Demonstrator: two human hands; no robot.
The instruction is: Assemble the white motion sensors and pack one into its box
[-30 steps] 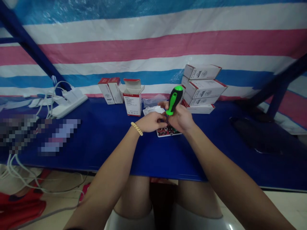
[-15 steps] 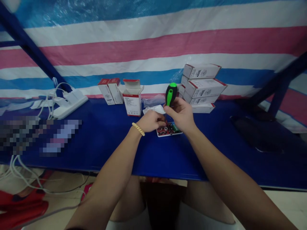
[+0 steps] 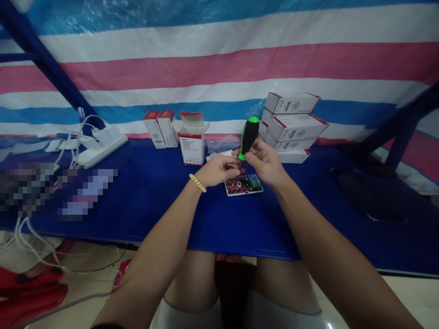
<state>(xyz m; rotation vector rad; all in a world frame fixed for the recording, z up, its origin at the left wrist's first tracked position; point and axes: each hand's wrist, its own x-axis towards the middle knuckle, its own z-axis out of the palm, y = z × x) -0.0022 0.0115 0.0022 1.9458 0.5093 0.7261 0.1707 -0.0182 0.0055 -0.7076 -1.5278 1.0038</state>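
Upright and slightly tilted, a black and green screwdriver is held by its handle in my right hand. Its shaft and tip are hidden behind the fingers. My left hand, with a yellow bracelet at the wrist, has its fingers drawn together near the lower end of the screwdriver; what they hold is too small to make out. Just below both hands a red and green circuit board in a white casing lies on the blue table. Behind my left hand is a white part, partly covered.
An open white and red box and two closed boxes stand at the back. Several stacked boxes are behind my right hand. A power strip with cables is at left, a dark flat object at right.
My left hand has lifted off the circuit board, which now shows more fully. The screwdriver has moved slightly right and leans more, with its lower handle end near my left fingers.
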